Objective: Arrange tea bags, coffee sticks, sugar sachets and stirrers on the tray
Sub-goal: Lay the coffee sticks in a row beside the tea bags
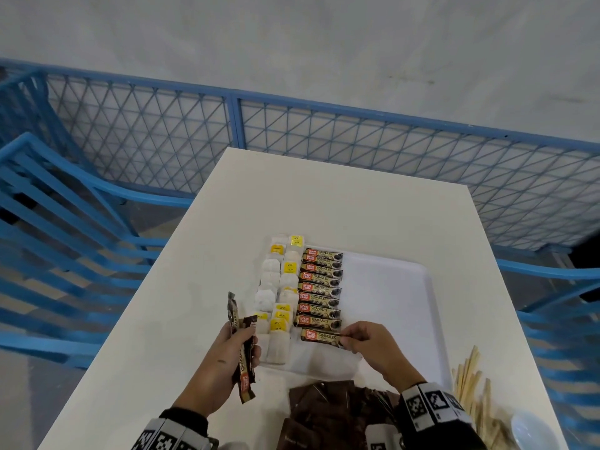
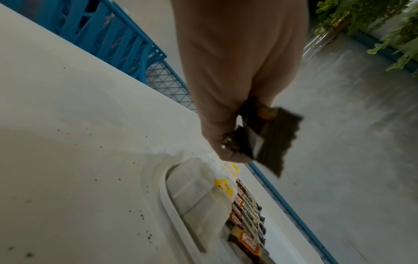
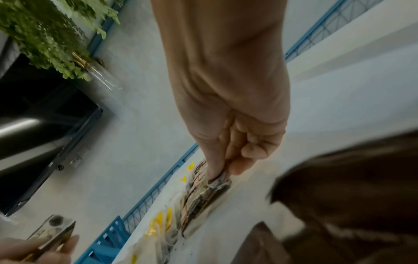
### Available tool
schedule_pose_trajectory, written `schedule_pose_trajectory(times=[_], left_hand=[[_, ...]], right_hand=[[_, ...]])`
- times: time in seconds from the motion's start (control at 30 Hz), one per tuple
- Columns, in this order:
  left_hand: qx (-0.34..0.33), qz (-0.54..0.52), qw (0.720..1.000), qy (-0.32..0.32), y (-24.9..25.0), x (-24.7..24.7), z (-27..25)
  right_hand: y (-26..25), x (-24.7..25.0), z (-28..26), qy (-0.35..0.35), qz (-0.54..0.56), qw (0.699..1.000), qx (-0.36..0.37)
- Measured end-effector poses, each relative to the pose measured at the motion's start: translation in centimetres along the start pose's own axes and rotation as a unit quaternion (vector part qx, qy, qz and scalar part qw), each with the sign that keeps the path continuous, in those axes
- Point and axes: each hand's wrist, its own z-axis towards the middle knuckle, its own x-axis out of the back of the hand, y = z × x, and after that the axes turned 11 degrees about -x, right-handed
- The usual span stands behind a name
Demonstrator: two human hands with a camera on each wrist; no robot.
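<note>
A coffee stick [image 1: 320, 337] is being pinched at its right end by the right hand [image 1: 373, 347], long axis parallel to the row [image 1: 321, 289]; spare sticks [image 1: 244, 349] are being gripped by the left hand [image 1: 224, 365].

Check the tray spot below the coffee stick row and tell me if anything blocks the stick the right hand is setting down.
Nothing visible blocks it. The right hand pinches the coffee stick by its end, just below the row of coffee sticks; the white tray beneath it looks bare, and the tea bags lie beside it.
</note>
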Motion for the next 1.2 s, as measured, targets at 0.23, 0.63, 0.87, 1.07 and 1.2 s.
schedule_pose_trajectory(times=[0.23, 0.63, 0.87, 1.07, 1.2], left_hand=[[-0.024, 0.017, 0.996, -0.087, 0.3, -0.3, -0.9], [-0.047, 0.032, 0.993, -0.106, -0.1, -1.2, -0.7], [-0.073, -0.048, 0.988, -0.125, -0.2, -1.2, -0.5], [-0.061, -0.031, 0.985, -0.158, 0.7, -0.6, -0.9], [-0.055, 0.061, 0.987, -0.136, 0.9, -0.8, -1.2]], right_hand=[[-0.5, -1.8, 1.9, 0.061, -0.054, 0.997, 0.004], [-2.0, -3.4, -0.7, 0.117, -0.154, 0.972, 0.133], [-4.7, -4.7, -4.3, -0.247, -0.054, 0.967, 0.028], [-4.3, -3.9, -4.5, -0.306, 0.086, 0.948, 0.015], [-4.0, -3.2, -4.4, -0.225, 0.079, 0.97, 0.05]])
